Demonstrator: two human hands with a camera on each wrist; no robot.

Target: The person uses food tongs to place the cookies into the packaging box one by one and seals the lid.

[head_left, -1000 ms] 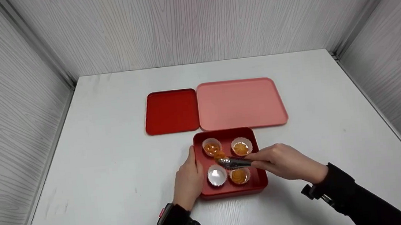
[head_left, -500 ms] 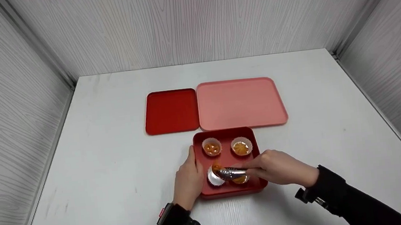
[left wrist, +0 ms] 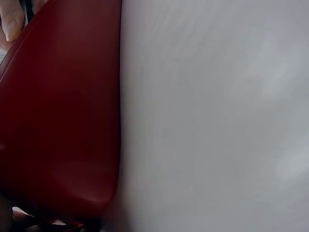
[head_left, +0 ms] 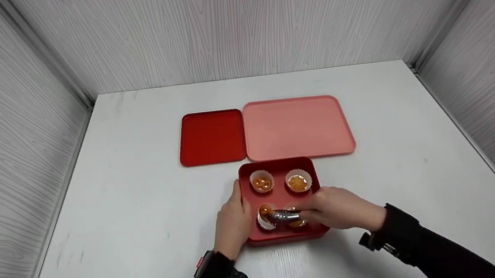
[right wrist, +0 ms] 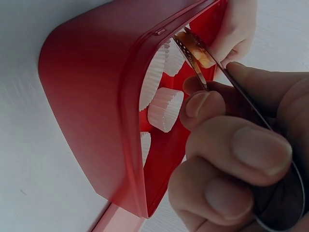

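Observation:
A square red box [head_left: 283,199] stands on the table with paper baking cups inside. My left hand [head_left: 233,224] holds its left side, with the thumb at the rim. My right hand [head_left: 343,209] grips metal tongs [head_left: 283,217], whose tips pinch a small glossy orange sweet [head_left: 265,209]. In the head view, the sweet is at the near-left paper cup [head_left: 263,224]; whether it touches the bottom I cannot tell. Orange sweets sit in the far-left cup [head_left: 261,181] and far-right cup [head_left: 298,181]. My right hand and the tongs partly cover the near-right cup.
Behind the box lie a flat red tray [head_left: 212,138] and a larger pink tray [head_left: 298,127], side by side. The white table [head_left: 135,204] extends on both sides. Grey wood-patterned panels [head_left: 236,26] enclose the back and sides.
My right hand has moved the tongs and sweet toward me and slightly left, from the box's middle to the near-left cup. My left hand and the box have stayed in place.

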